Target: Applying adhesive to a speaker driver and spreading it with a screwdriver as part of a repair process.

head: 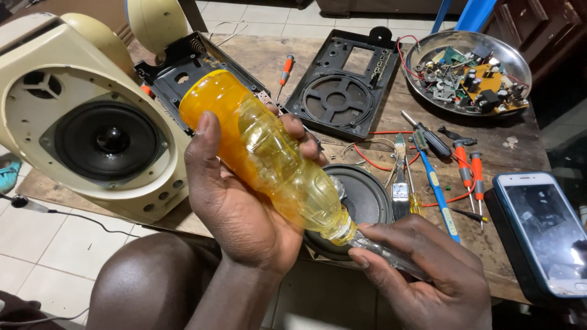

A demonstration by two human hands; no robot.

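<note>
The plastic bottle (263, 146) is see-through with a yellow-orange tint and is held tilted over the near middle of the wooden surface (507, 244), its base up and to the far left, its open neck pointing down to the near right. The left hand (244, 201) has its grip wrapped around the bottle's middle, thumb on the left side and fingers curled over the right. The right hand (422, 269) has its grip clenched on a clear-handled tool (385, 253), whose end sits at the bottle's mouth; whether the tip goes inside cannot be told.

Just under the bottle's neck lies a loose round speaker cone (367, 201), dark grey, flat on the surface. To the far left stands a cream speaker cabinet (92, 122) with a black driver in its front. Behind the bottle lie two black plastic panels (342, 85), one partly hidden by the bottle. At the far right a round metal tray (422, 49) holds circuit boards and small parts. Right of the speaker cone lie a small paintbrush (399, 183), a blue-handled screwdriver (437, 189) and several orange-handled screwdrivers (471, 171), with red wire (379, 164) looping among them. A phone (544, 226) in a blue case lies at the near right edge, screen up. The person's bare knee (147, 281) shows at the near left, over a tiled floor (55, 250).
</note>
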